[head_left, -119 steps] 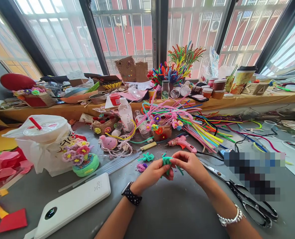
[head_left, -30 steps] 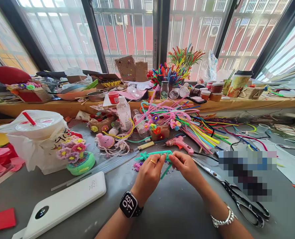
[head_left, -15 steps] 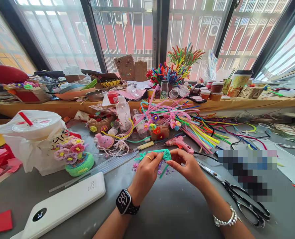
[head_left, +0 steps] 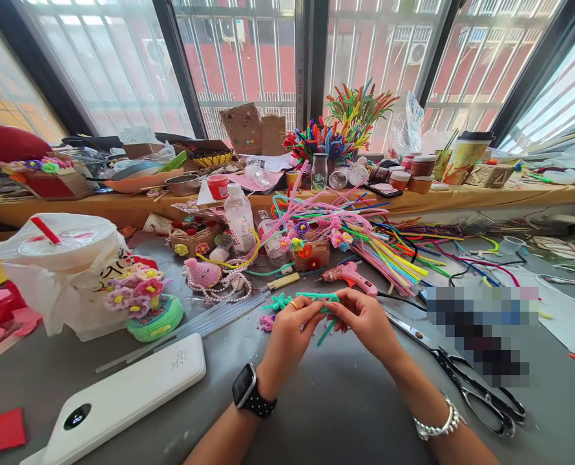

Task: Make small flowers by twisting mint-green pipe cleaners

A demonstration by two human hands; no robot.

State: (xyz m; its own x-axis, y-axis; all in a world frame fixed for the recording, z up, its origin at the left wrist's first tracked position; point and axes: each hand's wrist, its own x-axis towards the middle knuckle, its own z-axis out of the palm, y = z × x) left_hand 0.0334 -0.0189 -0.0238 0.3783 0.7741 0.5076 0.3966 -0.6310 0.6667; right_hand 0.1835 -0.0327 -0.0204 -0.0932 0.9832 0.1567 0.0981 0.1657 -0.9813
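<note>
Between my hands is a teal pipe cleaner (head_left: 325,332), partly folded, with one straight end hanging down. My left hand (head_left: 290,332) pinches it from the left, a ring on one finger and a watch at the wrist. From the right, my right hand (head_left: 362,320) closes its fingertips on the same piece; a silver bracelet circles that wrist. The folded part is largely covered by my fingers. Just left of my left fingers lies a teal pipe-cleaner flower (head_left: 281,301). A small purple and pink piece (head_left: 267,323) rests on the table below it.
Behind my hands lies a pink glue gun (head_left: 350,276), with bundled pipe cleaners (head_left: 389,258) beyond. Large scissors (head_left: 462,374) are on the right. On the left are a white power bank (head_left: 132,394), a flower pot ornament (head_left: 156,316) and a bagged drink cup (head_left: 69,258).
My hands have drawn closer together around the teal pipe cleaner, and my right fingers now cover more of it. My left wrist has turned, and the teal flower shows more clearly.
</note>
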